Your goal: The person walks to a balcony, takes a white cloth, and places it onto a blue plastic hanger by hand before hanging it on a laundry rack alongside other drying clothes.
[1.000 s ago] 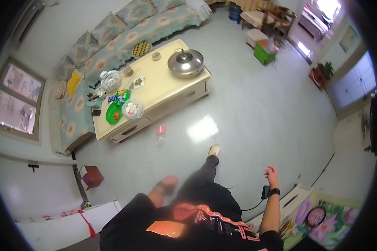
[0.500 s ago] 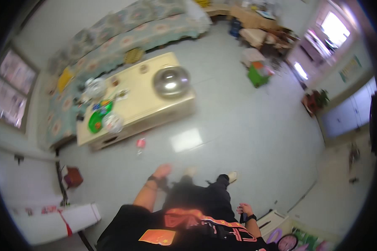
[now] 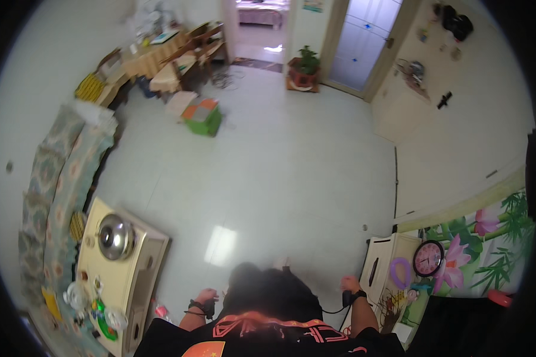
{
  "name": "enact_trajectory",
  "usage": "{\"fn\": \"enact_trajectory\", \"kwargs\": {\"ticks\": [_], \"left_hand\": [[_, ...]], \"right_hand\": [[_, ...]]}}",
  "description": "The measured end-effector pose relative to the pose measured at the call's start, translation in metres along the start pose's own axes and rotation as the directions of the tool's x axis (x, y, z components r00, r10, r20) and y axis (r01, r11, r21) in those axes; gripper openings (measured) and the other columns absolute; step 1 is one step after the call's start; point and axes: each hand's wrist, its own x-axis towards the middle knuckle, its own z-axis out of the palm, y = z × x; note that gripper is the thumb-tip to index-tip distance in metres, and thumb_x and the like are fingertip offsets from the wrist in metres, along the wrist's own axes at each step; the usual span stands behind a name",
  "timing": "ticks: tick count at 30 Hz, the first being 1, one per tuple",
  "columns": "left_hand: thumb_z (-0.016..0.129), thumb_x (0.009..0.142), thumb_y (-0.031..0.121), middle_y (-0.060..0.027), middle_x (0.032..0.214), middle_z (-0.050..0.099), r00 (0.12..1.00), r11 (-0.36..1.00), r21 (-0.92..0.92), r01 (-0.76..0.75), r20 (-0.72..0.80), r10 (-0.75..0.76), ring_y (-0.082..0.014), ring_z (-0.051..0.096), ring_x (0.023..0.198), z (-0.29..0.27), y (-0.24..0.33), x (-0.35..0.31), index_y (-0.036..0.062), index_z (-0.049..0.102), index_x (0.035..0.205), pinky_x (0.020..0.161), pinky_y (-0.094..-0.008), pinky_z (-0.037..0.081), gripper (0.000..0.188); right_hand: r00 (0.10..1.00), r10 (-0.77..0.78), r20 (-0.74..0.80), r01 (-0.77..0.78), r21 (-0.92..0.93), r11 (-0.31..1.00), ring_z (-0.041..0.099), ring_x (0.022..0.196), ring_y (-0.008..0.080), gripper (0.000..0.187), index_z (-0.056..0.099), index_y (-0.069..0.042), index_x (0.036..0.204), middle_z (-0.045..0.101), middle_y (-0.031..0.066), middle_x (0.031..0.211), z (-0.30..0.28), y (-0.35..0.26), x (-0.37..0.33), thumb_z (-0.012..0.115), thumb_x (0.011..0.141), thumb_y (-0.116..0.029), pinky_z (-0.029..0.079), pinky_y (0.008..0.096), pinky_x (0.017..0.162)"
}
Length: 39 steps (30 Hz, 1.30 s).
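My left hand [image 3: 206,296] hangs low beside my leg, its fingers loosely bent and nothing seen in them. A black strap with a small dark box sits at that wrist. On the other side, my right hand [image 3: 349,284] hangs near the pale cabinet [image 3: 372,271], apart from it. Its fingers are loose and hold nothing visible; a similar dark band and box are at the wrist, with a black cable nearby. The cream coffee table [image 3: 138,241] stands to the left, out of reach of my left hand. On it are a shiny metal basin [image 3: 116,237] and a green tray [image 3: 106,326].
A patterned sofa [image 3: 71,172] lines the left wall. Ahead stand a green and orange box [image 3: 203,119], wooden chairs [image 3: 181,70] and a potted plant [image 3: 305,66]. A pink-red item [image 3: 161,310] lies by the coffee table. A round clock [image 3: 427,259] is above the cabinet.
The view has swung to the right. The coffee table and sofa now lie at the left, and the doorway, plant and glass door have come toward the middle. Both hands stay low.
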Motion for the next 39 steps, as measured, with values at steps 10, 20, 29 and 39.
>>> {"fn": "enact_trajectory", "kwargs": {"ticks": [10,20,29,39], "left_hand": [[0.055,0.091,0.018,-0.0151,0.100,0.064,0.997,0.990,0.132,-0.040,0.071,0.031,-0.0305,0.065,0.082,0.093,0.272,0.106,0.0046,0.052,0.118,0.065,-0.0441,0.053,0.030],[0.058,0.077,0.013,-0.0088,0.078,0.063,0.969,0.917,0.374,-0.139,0.243,0.047,-0.0226,0.063,0.071,0.190,0.574,0.181,0.0005,0.065,0.080,0.064,-0.0336,0.052,0.014],[0.053,0.086,0.011,-0.0122,0.091,0.065,0.876,0.858,0.173,-0.483,0.108,0.471,-0.0210,0.065,0.074,0.273,0.909,0.232,0.0030,0.053,0.115,0.056,-0.0325,0.052,0.030],[0.056,0.085,0.014,-0.0108,0.096,0.066,0.932,0.932,-0.006,-0.362,0.012,0.362,-0.0214,0.067,0.074,0.378,0.817,0.213,0.0012,0.054,0.115,0.059,-0.0333,0.053,0.033]], "right_hand": [[0.982,0.050,-0.185,-0.018,0.170,0.985,0.065,0.074,0.0215,0.033,0.059,0.002,0.110,0.063,0.0103,0.094,-0.095,-0.196,0.022,0.059,0.084,-0.018,0.052,0.0331,0.063],[0.990,0.133,-0.054,-0.112,0.281,0.953,0.067,0.082,0.0233,0.036,0.055,-0.001,0.119,0.066,0.0118,0.097,-0.136,-0.341,0.094,0.053,0.087,-0.016,0.054,0.0343,0.066],[0.987,0.146,0.070,-0.161,0.335,0.928,0.064,0.085,0.0311,0.027,0.054,-0.001,0.109,0.063,0.0158,0.095,-0.227,-0.364,0.228,0.050,0.087,-0.017,0.053,0.0407,0.071],[0.707,-0.372,0.602,0.543,-0.125,0.831,0.065,0.079,0.0406,0.030,0.052,0.009,0.114,0.063,0.0252,0.096,-0.395,-0.507,0.439,0.051,0.088,-0.007,0.057,0.0492,0.070]]}}
